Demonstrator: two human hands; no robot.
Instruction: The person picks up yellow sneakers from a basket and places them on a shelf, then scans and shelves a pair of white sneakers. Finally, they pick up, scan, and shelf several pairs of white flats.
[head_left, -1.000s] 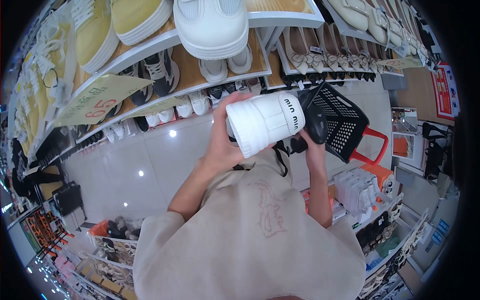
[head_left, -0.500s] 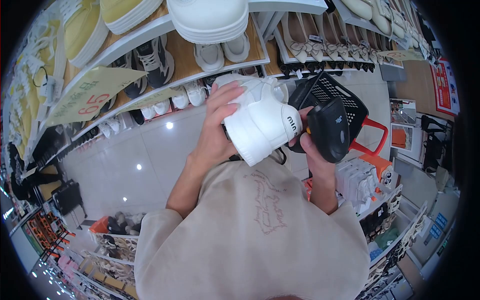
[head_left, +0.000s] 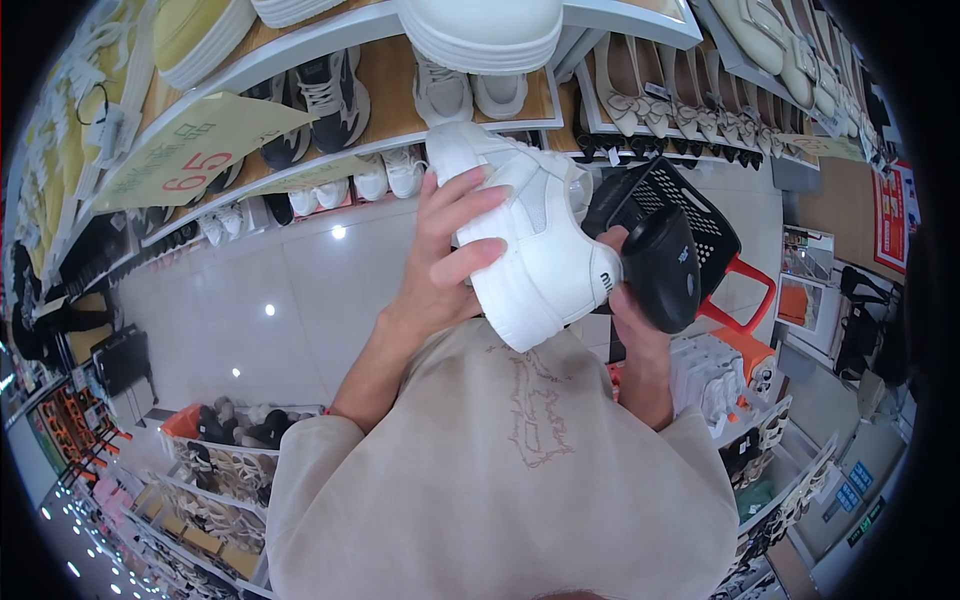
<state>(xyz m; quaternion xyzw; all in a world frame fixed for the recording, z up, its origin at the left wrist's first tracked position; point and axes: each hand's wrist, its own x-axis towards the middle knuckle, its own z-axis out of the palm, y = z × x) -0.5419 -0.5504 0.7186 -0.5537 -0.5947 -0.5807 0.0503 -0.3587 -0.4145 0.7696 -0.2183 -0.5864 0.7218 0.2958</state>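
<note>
A white sneaker (head_left: pixel 545 255) is held in front of my chest, tilted, with its heel toward the right. My left hand (head_left: pixel 445 245) is closed around the sole side, fingers spread over the white surface. Dark lettering on the heel is partly cut off from sight. In my right hand (head_left: pixel 632 315) is a black handheld barcode scanner (head_left: pixel 668 275), its rounded head beside the shoe's heel. The handle is mostly hidden behind the sneaker and my fingers. Just beyond the scanner is a black shopping basket (head_left: pixel 690 190) with a red handle (head_left: pixel 765 292).
Ahead, a shelf (head_left: pixel 400 110) bears rows of shoes, with a yellowish price sign (head_left: pixel 200 150) reading 65 at the left. Flat shoes with bows (head_left: pixel 640 95) line the right-hand shelf. Behind me stand more shoe racks (head_left: pixel 215 480). Glossy tiled floor (head_left: pixel 300 280) lies to the left.
The sneaker has turned in my left hand, so more of its side and toe shows and less heel lettering. The scanner has tilted slightly beside it. The shelf view has shifted a little right.
</note>
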